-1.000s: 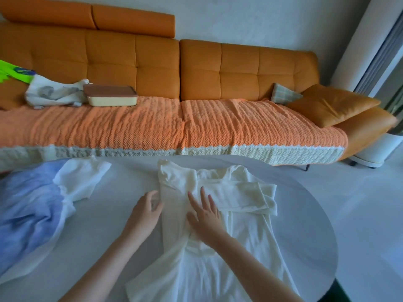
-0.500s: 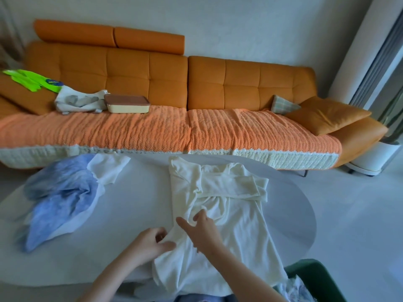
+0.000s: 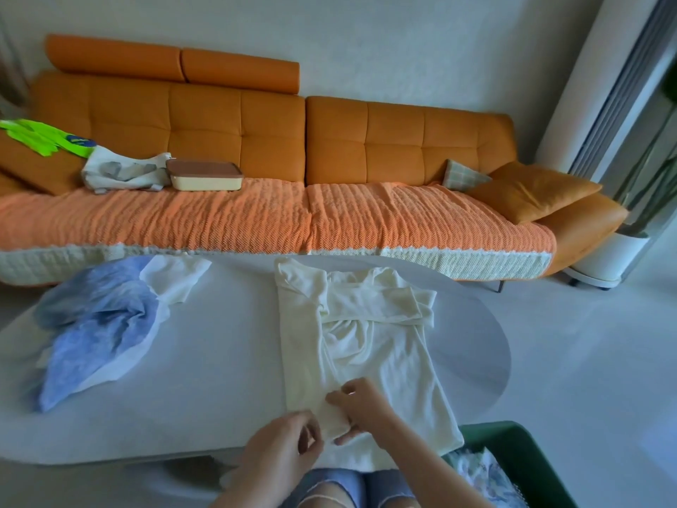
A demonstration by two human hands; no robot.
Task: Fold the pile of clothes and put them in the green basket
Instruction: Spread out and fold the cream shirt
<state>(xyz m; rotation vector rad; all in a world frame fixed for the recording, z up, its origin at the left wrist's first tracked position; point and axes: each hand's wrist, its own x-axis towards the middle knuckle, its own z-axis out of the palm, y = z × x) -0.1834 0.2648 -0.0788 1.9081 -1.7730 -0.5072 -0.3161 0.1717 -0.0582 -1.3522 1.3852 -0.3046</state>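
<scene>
One cream shirt (image 3: 366, 324), hem in left hand (image 3: 282, 452) and right hand (image 3: 361, 405).

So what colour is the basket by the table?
The basket is dark green, clearest in the head view.

Shirt (image 3: 366, 346) on table (image 3: 227, 361) (pile (image 3: 95, 324) left), sofa (image 3: 329, 148) behind

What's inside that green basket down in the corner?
Crumpled pale printed fabric lies inside the green basket. Whatever sits underneath, and the basket's bottom, cannot be seen: that fabric covers it and the frame edge cuts it off.
</scene>
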